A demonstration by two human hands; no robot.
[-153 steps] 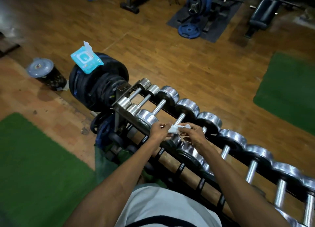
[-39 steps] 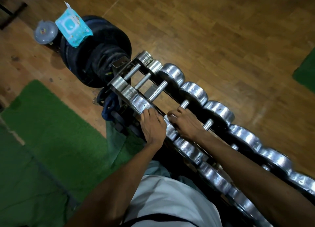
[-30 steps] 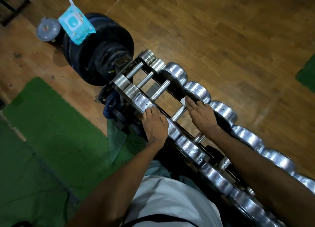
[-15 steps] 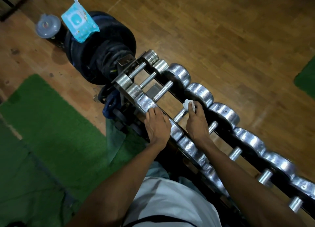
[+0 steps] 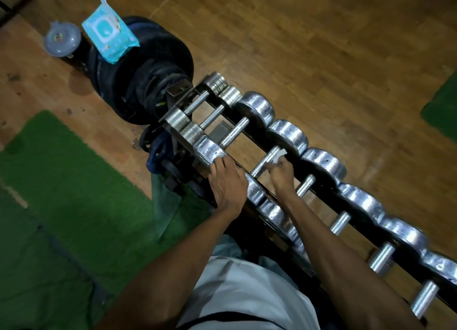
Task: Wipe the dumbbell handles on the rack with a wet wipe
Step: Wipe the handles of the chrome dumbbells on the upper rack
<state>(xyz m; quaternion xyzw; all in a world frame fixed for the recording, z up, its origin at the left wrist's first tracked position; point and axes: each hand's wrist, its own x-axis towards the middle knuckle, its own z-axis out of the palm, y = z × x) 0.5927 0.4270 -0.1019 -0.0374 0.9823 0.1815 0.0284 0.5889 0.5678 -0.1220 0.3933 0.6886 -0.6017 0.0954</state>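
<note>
The floor (image 5: 321, 45) is warm brown wood planking, scuffed and stained in places, with a pale seam running across it near the top. A green turf mat (image 5: 61, 218) covers the lower left, and another green patch (image 5: 442, 109) shows at the right edge. A stack of black weight plates (image 5: 148, 77) stands on the floor, with a grey-lidded dark container (image 5: 62, 42) just beside it. The light is dim and yellowish.

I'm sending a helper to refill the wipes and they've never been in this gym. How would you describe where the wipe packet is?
Find the long dumbbell rack on the wooden floor and follow it to its small-dumbbell end, where black weight plates are stacked. The wipe packet lies on top of them: soft, light blue, flap lifted, unlike the grey-lidded container beside the plates.
</note>
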